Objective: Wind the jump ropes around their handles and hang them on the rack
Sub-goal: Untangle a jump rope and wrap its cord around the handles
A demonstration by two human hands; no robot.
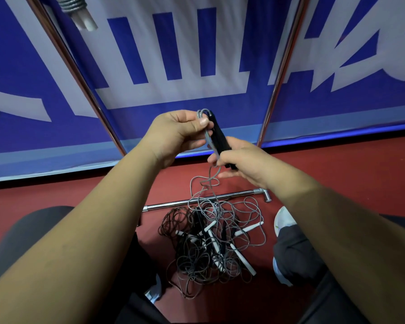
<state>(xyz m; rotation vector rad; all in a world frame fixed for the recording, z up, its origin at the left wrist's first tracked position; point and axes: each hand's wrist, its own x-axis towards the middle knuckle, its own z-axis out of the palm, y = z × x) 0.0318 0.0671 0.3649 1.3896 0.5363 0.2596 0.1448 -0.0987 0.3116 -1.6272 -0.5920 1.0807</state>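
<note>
Floor: dark red sports flooring (337,178), smooth, running up to the foot of a banner.
Backdrop: a blue banner (150,54) with large white lettering fills the upper half.
Rack: two chrome uprights (75,73) lean across the banner, and a chrome base bar (197,202) lies on the floor behind the rope pile.
Left hand: the left hand (175,134) has its thumb and fingers curled, pinching a loop of the grey rope (207,136) against the top end of the black handles (220,134).
Right hand: the right hand (241,160) has its fingers wrapped round the lower end of the handles, held above the floor in front of the banner.
Rope run: the grey rope drops from between the hands into the pile below.
Pile: a tangled pile of jump ropes (211,242), grey and brown cords with white and black handles, lies on the floor between the person's feet.
Hung rope: a wound rope (73,5) with white handles shows at the top left, cut off by the frame edge; what it hangs from is out of view.
Hard to tell: how many ropes are in the pile, and whether any turns are already on the held handles.
Cut off: a white shoe (284,219) is partly covered by the right forearm.
</note>
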